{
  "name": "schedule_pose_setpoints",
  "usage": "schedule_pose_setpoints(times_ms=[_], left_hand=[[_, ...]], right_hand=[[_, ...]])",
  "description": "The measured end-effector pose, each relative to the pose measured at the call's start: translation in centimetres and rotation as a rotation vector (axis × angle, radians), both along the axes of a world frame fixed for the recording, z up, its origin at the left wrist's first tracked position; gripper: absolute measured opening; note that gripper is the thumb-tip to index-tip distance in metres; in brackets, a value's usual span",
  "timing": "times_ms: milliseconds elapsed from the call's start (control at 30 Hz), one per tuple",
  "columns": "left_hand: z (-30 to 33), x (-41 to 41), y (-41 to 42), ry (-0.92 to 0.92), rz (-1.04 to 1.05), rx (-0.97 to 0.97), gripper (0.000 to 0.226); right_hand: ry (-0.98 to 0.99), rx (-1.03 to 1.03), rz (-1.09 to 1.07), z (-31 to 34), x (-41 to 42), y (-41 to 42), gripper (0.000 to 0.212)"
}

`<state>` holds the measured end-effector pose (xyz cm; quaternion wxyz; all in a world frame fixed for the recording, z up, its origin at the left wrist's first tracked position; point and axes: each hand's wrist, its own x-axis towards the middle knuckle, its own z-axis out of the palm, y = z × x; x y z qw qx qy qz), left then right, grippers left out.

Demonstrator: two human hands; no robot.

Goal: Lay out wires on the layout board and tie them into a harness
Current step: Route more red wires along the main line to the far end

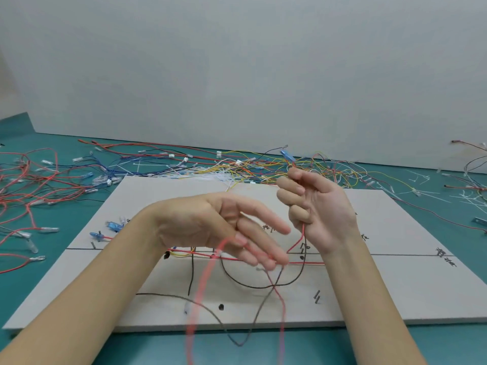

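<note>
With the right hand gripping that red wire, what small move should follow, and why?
Probably lower the right hand so the red wire lies along the layout board: its blue terminal is held high, and the open left hand could guide the slack.

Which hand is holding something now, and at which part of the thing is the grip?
The right hand grips a red wire near its blue terminal, which sticks out above the fist. The left hand is open; wire runs blurred past its fingers.

The layout board (395,280) presents a matt, pale grey, paper-like face. The table surface (66,214) is a smooth teal mat with a dull finish. The loose wires (147,164) carry glossy plastic insulation; their terminals (50,229) wear clear plastic sleeves. The wall (237,61) is matt.
</note>
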<state>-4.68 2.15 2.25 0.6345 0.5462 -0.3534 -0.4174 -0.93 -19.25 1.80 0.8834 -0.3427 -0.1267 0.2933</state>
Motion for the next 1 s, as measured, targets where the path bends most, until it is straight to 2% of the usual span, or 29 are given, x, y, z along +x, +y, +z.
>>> schedule_pose_setpoints(times_ms=[67,200,333,400,467,533,633,833,1000], left_hand=[[0.2,-0.2,0.1,-0.006,-0.03,0.083,0.044],[0.7,-0.3,0.3,-0.105,0.148,0.3,0.029],[0.6,0.1,1.2,-0.209,0.393,0.455,0.034],[0.5,0.3,1.6,-0.245,0.543,0.47,0.041],[0.4,0.5,1.5,-0.253,0.717,0.369,0.041],[0.5,0.8,1.0,-0.214,0.869,0.172,0.037],[0.4,0.9,0.2,-0.181,0.975,0.001,0.028],[0.0,1.0,-0.6,-0.099,1.008,-0.153,0.012],[0.1,1.0,-0.3,0.005,0.89,-0.259,0.011]], right_hand=[[0.002,-0.019,-0.021,0.0,-0.1,0.2,0.018],[-0.072,-0.126,-0.034,0.0,-0.4,0.7,0.025],[-0.158,-0.268,-0.043,0.1,-0.6,0.7,0.024],[-0.205,-0.322,-0.044,0.0,-0.6,0.7,0.023],[-0.258,-0.375,-0.037,-0.1,-0.7,0.7,0.021],[-0.294,-0.408,-0.028,-0.2,-0.8,0.9,0.019],[-0.321,-0.416,-0.013,-0.2,-1.0,1.1,0.016],[-0.329,-0.415,0.052,-0.2,-1.3,1.7,0.016],[-0.29,-0.363,0.147,-0.3,-1.3,2.0,0.031]])
